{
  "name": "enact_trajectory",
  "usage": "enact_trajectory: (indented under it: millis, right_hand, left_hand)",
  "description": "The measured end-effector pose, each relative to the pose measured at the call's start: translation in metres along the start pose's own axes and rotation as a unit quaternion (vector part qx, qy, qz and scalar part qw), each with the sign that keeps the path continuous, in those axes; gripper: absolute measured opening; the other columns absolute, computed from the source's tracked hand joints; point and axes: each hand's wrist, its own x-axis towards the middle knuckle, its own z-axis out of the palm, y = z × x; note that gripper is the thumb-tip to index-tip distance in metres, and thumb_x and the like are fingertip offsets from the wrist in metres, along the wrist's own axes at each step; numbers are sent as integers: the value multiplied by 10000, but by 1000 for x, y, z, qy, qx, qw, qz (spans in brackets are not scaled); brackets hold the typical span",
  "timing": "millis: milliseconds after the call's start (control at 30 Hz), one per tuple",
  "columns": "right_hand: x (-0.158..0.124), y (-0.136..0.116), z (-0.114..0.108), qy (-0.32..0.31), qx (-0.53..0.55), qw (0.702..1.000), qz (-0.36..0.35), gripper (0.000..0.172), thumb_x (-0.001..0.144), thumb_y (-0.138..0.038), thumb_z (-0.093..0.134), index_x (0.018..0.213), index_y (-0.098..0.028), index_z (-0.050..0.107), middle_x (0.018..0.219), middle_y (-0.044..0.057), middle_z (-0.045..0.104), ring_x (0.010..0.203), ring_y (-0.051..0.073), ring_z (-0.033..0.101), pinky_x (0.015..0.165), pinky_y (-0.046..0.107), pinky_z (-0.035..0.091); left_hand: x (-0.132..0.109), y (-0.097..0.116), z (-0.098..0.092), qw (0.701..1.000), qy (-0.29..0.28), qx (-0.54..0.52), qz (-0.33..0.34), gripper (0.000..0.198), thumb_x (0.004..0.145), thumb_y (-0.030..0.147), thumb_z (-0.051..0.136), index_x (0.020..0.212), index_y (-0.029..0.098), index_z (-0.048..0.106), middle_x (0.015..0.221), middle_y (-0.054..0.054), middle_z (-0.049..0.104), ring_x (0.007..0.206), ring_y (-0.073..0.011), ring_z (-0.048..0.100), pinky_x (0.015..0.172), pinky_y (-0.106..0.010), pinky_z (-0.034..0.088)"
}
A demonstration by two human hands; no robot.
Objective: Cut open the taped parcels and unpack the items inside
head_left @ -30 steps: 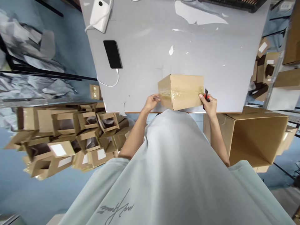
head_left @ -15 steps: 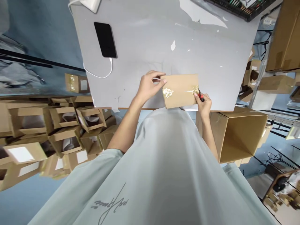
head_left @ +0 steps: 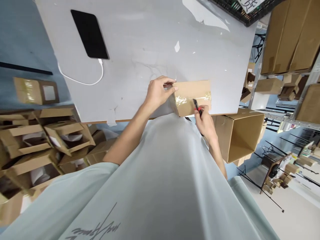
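Observation:
A small brown cardboard box [head_left: 192, 90] lies at the table's near edge, with shiny clear tape at both ends of its top and a thin line along the middle. My left hand [head_left: 158, 91] grips the box's left end between thumb and fingers. A red and black cutter [head_left: 198, 107] is held in my right hand [head_left: 205, 123], its dark tip over the middle of the box top. Whether the tip touches the cardboard is too small to tell.
On the grey table [head_left: 140, 40] lie a black phone [head_left: 90, 34] and its white cable [head_left: 82, 82]. A black crate [head_left: 246, 16] stands at the far right. A large open carton [head_left: 243, 135] is beside the table, and several open boxes [head_left: 67, 133] are at left.
My right hand has moved left with the cutter, from the box's right end to its middle. My left hand keeps its grip. The camera view has shifted.

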Motion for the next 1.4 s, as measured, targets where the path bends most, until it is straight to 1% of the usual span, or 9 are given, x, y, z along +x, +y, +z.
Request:
enact_trajectory:
  millis: [100,200,433,700,900,1000,1133,1233,1400]
  right_hand:
    - [-1,-32,16,-47,-29,998,-38,314,1201,-450,395,1378,-257,569,1107,102,848,992,319,816,856,366,553]
    - [4,-55,25,-30,-99,993,-54,308,1220,-424,424,1373,-251,626,1182,131,854,1057,336,823,885,356,540]
    - [2,-71,25,-20,-153,986,-62,376,1242,-377,406,1414,-234,709,1186,138,869,1049,334,827,900,350,549]
    - [7,-94,40,-16,-218,976,-18,448,1236,-347,337,1458,-197,696,1103,180,859,1022,357,822,915,424,604]
    - [-7,-118,30,-106,-307,944,65,365,1215,-205,423,1396,-151,735,1266,233,823,1192,317,817,990,377,616]
    - [-17,-117,32,-145,-315,934,81,379,1199,-156,420,1385,-156,750,1286,230,821,1202,297,823,975,348,626]
    - [-32,-111,33,-132,-306,939,85,410,1208,-185,403,1464,-145,721,1230,231,840,1150,317,837,943,365,623]
    - [-45,-101,19,-113,-271,954,64,383,1218,-280,454,1439,-181,750,1153,190,866,1072,340,842,916,379,601]
    - [-33,-38,-13,61,-171,982,46,402,1216,-408,456,1418,-223,750,1116,153,877,969,334,823,859,357,544]
  left_hand:
    - [4,-7,0,1000,-13,-21,3,339,915,348,832,1237,242,846,1253,-56,805,1199,-308,772,1169,-538,644]
    - [7,-14,2,999,-17,-33,5,331,914,353,835,1227,245,847,1242,-52,809,1199,-307,774,1177,-533,640]
    - [6,-19,10,998,-13,-52,13,320,924,365,823,1224,255,849,1257,-46,813,1217,-312,775,1179,-522,638]
    - [5,-18,9,998,-19,-61,17,322,936,338,828,1248,261,846,1251,-40,825,1222,-305,777,1180,-502,637]
    - [-1,-3,8,999,-1,-35,4,247,941,324,807,1181,308,865,1237,-27,850,1160,-283,803,1139,-460,663]
    - [-4,1,9,999,12,-35,-1,231,956,333,792,1175,318,862,1261,-31,851,1167,-281,808,1140,-461,669]
    - [-5,0,8,999,9,-43,-4,251,964,358,797,1204,313,857,1286,-40,844,1182,-287,810,1147,-471,670]
    - [-5,-2,7,999,6,-48,-6,276,967,378,798,1225,297,855,1299,-49,836,1196,-284,809,1154,-460,667]
    - [-8,-2,6,999,20,-46,-1,311,962,405,810,1252,299,850,1295,-55,823,1197,-276,803,1150,-459,670]
